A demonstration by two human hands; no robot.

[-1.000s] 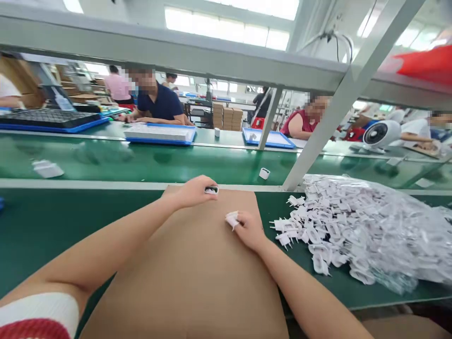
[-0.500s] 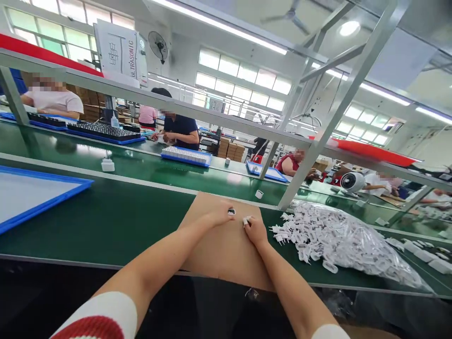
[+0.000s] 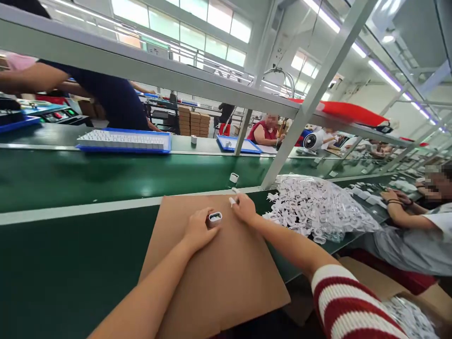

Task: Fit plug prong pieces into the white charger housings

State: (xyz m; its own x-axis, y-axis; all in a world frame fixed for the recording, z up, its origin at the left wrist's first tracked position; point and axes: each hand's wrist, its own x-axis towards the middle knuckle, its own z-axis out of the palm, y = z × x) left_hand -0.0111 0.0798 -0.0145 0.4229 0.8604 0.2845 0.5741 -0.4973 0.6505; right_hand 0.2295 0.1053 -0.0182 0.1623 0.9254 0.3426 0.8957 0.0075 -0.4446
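My left hand is closed around a white oval plastic casing, its open end facing me and something dark inside. Beneath it lies a sheet of brown cardboard. Up and to the right, my right hand pinches a small white plastic piece; its exact kind is too small to make out. The two hands are apart. To the right of my right hand, a clear plastic bag spills many small white plastic parts onto the green bench.
Another white casing stands on the green belt ahead. A metal post rises beside the bag. Beyond the belt are a blue tray of white parts and a second tray. A co-worker sits at the right.
The view has swung right and closer, bringing the right-hand co-worker into sight. The near-left tray has left view. Both hands still hold their white pieces.
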